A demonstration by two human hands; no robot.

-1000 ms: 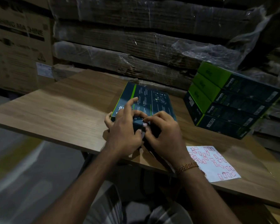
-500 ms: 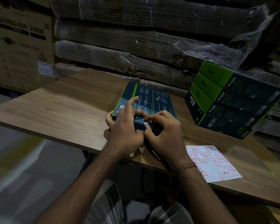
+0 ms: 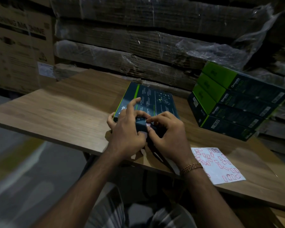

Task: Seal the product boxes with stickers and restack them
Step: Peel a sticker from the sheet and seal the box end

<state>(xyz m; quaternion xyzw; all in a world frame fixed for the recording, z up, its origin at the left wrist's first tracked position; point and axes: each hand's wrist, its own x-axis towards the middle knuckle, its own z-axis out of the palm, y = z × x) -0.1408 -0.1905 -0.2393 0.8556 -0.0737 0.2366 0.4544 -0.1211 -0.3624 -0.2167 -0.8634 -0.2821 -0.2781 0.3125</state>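
Item: flat dark-and-green cardboard product box [image 3: 152, 100], lying near the front edge of the wooden table [image 3: 64, 111], which we judge light, stiff and best taken by its long sides; our left hand [image 3: 127, 134] grips its near end while our right hand [image 3: 169, 137] presses a small red-outlined sticker [image 3: 148, 125] onto the flap.

A warehouse or stockroom here: shrink-wrapped bundles of flattened cardboard [image 3: 138, 51] piled high behind the wooden surface [image 3: 64, 111], a big washing-machine carton [image 3: 18, 46] at left, and a stack of identical green-and-black product boxes [image 3: 234, 102] at right
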